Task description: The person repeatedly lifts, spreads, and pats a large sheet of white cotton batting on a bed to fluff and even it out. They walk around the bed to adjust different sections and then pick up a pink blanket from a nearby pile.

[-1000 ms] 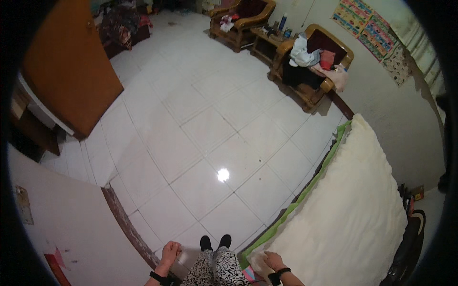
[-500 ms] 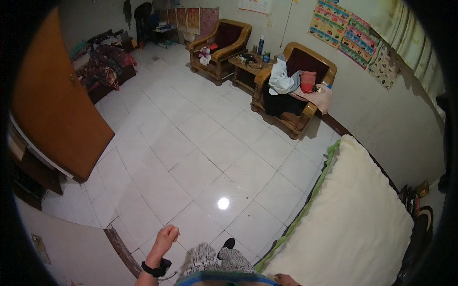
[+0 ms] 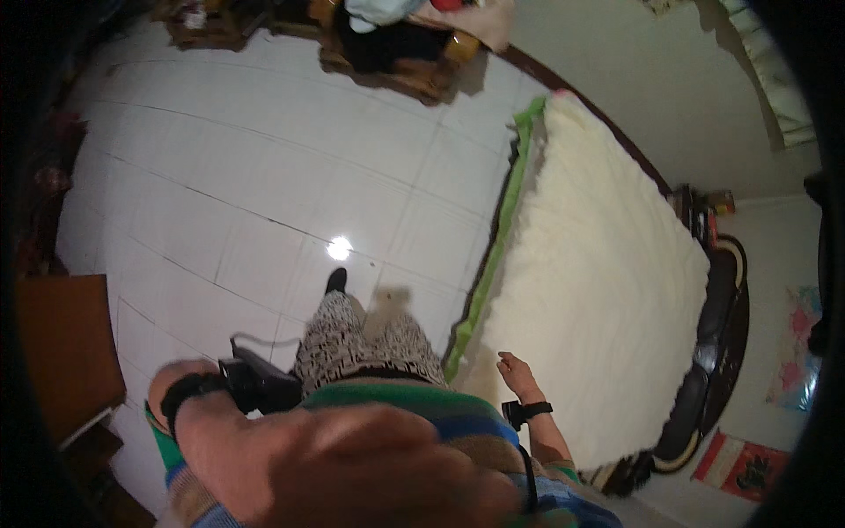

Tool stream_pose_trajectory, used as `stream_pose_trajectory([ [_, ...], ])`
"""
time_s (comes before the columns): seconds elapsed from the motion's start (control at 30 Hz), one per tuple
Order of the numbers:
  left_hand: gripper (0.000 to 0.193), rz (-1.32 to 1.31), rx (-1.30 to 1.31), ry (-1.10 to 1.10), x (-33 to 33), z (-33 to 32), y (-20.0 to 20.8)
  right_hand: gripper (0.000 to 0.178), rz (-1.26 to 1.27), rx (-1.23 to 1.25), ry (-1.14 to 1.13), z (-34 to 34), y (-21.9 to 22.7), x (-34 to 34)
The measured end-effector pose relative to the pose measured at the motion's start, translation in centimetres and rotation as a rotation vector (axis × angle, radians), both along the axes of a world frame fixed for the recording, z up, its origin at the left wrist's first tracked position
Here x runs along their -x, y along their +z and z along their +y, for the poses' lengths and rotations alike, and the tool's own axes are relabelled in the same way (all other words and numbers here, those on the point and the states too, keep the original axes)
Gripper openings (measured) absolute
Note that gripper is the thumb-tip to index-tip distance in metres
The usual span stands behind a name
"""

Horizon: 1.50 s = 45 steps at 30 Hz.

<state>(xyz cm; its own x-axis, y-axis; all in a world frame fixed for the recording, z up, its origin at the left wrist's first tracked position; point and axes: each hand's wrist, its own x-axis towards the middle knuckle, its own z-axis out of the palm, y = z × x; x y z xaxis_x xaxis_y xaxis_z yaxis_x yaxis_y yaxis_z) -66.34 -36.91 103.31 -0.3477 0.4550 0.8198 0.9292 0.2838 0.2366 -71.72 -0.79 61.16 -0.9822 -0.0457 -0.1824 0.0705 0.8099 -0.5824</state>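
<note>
My left hand (image 3: 352,466) looms large and blurred across the lower middle, in front of my striped top (image 3: 458,409). Its fingers are smeared, so whether it holds anything is hidden. A black band with a boxy black device (image 3: 255,383) is on that wrist. My right hand (image 3: 519,374) hovers over or rests near the left part of the cream fleecy bed cover (image 3: 598,290); I cannot tell if it touches. Its fingers are loosely bent and apart, with nothing seen in them. A black wristband (image 3: 532,409) sits behind it.
A green edging (image 3: 493,264) runs along the bed's left side. White floor tiles (image 3: 229,167) stretch ahead, with my patterned trousers (image 3: 370,339) and a black shoe (image 3: 336,280) on them. A wooden armchair (image 3: 422,79) piled with clothes stands far ahead. An orange-brown door (image 3: 70,352) is at left.
The view has tipped downward and swung right. My left hand has risen close to the camera and blurred. My right hand has come out from the lower edge over the bed.
</note>
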Motion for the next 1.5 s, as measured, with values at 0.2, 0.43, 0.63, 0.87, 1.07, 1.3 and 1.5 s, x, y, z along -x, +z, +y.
stream_pose_trajectory([
  [0.2, 0.036, -0.028, -0.066, -0.171, 15.0, 5.5, 5.7, 0.034, -0.389, 0.022, -0.252, -1.2, 2.4, -0.6],
  [0.43, 0.039, -0.067, 0.046, -0.368, 29.8, 15.9, 8.3, 0.032, -0.207, 0.149, -0.169, 3.8, 3.8, 11.1],
  [0.63, 0.042, -0.111, 0.156, -0.542, 41.3, 24.0, 10.7, 0.031, 0.03, 0.191, -0.188, 10.7, 9.0, 27.5],
  [0.87, 0.045, -0.14, 0.281, -0.746, 53.3, 30.1, 14.1, 0.034, 0.167, 0.166, -0.369, 13.8, 14.8, 39.7],
  [1.07, 0.048, -0.153, 0.491, -1.027, 62.7, 36.4, 17.2, 0.032, -0.039, 0.498, -0.695, 12.8, 17.9, 43.1],
  [1.3, 0.051, -0.11, 0.946, -1.394, 68.8, 48.3, 16.3, 0.031, -0.023, 0.611, -0.951, 14.5, 18.6, 45.9],
  [1.5, 0.054, -0.066, 1.404, -1.253, 73.9, 58.9, 9.7, 0.033, 0.106, 0.585, -1.256, 21.5, 14.9, 47.6],
])
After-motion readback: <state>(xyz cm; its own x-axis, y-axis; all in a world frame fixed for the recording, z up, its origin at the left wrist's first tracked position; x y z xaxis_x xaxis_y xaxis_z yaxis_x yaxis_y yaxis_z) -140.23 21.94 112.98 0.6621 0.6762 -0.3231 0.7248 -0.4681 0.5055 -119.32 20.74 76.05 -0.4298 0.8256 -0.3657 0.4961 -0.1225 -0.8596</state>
